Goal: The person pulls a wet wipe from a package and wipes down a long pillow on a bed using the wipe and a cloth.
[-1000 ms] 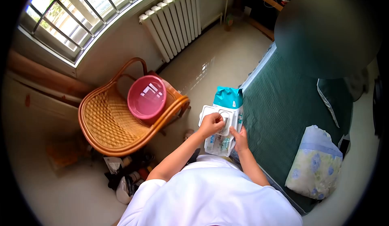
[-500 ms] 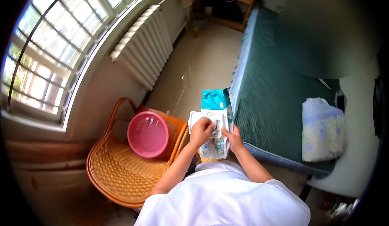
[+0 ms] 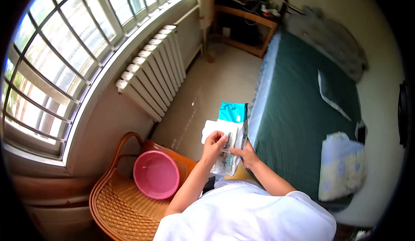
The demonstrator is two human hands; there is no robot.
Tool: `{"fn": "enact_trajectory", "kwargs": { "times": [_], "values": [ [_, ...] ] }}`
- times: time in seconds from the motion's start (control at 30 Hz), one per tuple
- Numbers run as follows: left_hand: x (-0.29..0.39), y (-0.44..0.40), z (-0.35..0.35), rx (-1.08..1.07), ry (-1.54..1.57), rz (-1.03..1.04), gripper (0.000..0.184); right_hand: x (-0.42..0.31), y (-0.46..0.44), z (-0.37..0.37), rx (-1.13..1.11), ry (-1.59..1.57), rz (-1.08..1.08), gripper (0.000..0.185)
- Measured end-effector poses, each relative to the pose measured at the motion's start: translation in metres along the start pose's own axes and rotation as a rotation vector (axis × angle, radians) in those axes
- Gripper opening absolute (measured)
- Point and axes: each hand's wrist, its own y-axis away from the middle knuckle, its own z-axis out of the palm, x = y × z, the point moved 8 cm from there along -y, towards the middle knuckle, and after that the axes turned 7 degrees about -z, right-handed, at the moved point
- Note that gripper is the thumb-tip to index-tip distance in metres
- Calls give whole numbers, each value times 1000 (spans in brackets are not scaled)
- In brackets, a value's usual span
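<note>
A pack of wet wipes, white with a teal end, is held up in front of my body. Its white flip lid stands open to the left. My right hand grips the pack's right side, thumb across the front. Over the opening, my left hand has its fingertips pinched together. Whatever is between those fingertips is too small to make out.
To the left, a pink basin sits on a wicker chair. A bed with a dark green cover runs along the right, with a folded patterned quilt on it. A white radiator stands below the barred window.
The view has tilted and shifted, so the room sits lower in the frame. My left hand stays pinched at the opening, and my right hand still holds the pack.
</note>
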Motion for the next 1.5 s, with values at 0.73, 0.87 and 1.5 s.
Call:
{"fn": "enact_trajectory", "kwargs": {
  "times": [0.73, 0.87, 1.5],
  "values": [
    [263, -178, -105, 470, 510, 688, 18, -39, -465, 96, -245, -241, 99, 65],
    [253, -177, -145, 572, 548, 659, 17, -56, -557, 165, -253, -297, 21, 60],
    [430, -441, -284, 733, -829, 129, 40, -6, -771, 275, -270, 620, 251, 68]
  ]
}}
